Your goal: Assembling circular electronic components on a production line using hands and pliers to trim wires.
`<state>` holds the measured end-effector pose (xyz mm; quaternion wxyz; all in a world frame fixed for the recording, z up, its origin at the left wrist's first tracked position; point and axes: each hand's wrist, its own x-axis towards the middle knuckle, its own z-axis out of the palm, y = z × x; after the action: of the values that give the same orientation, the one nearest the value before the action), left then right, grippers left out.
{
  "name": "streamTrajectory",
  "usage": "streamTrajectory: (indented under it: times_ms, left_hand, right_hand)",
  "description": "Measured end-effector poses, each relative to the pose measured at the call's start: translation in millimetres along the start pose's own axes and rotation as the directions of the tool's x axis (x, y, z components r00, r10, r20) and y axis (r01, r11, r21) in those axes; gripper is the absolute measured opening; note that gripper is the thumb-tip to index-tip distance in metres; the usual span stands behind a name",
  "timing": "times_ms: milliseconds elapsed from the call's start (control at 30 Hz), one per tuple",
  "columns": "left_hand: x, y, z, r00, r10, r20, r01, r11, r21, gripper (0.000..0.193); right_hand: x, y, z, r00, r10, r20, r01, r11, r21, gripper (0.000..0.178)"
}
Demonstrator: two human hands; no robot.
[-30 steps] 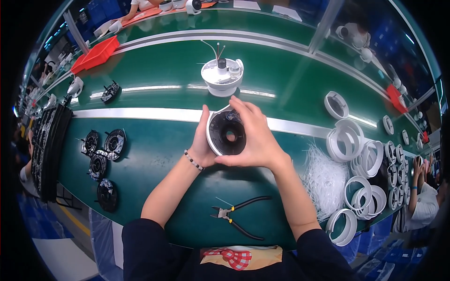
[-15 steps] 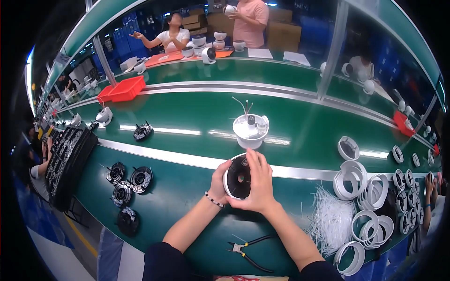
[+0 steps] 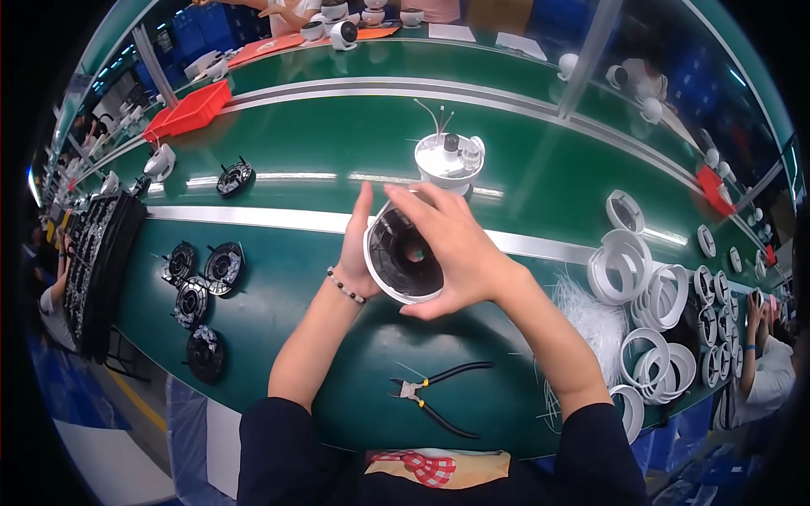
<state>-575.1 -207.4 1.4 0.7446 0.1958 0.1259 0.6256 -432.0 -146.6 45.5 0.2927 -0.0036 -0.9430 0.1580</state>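
A round white housing (image 3: 393,291) with a black inside is held up over the near bench, its open face tilted toward me. My left hand (image 3: 359,253) supports its left side, fingers pointing up. Across its right side lies my right hand (image 3: 464,244), fingers over the upper rim and thumb near the lower rim. Behind my hands stands a white round unit (image 3: 445,164) with thin wires rising from it. Side cutters (image 3: 430,395) with black and yellow handles lie below my hands, jaws apart.
Several black round parts (image 3: 224,268) lie on the left, near a black rack (image 3: 105,270). On the right are white rings (image 3: 620,266) and a heap of clear plastic strips (image 3: 586,325). A red tray (image 3: 192,110) sits far left. Co-workers are across and beside the bench.
My view has tipped downward, so the bench sits higher in the picture. Both hands hold the housing closer to me, and my right-hand fingers have spread wider over it.
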Motion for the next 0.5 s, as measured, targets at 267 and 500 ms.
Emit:
streamTrajectory:
  times_ms: [267, 500]
  left_hand:
    - [-8.4, -2.1, -3.3, 0.998, 0.013, 0.065, -0.014, 1.000, 0.015, 0.068]
    - [-8.4, -2.1, 0.7, 0.987, 0.013, 0.157, -0.006, 0.999, -0.045, 0.069]
  right_hand:
    - [-4.2, -6.1, 5.9, 0.999, 0.007, -0.042, -0.008, 1.000, -0.021, 0.106]
    - [-5.9, -6.6, 9.6, 0.994, 0.044, -0.104, -0.047, 0.998, -0.031, 0.109]
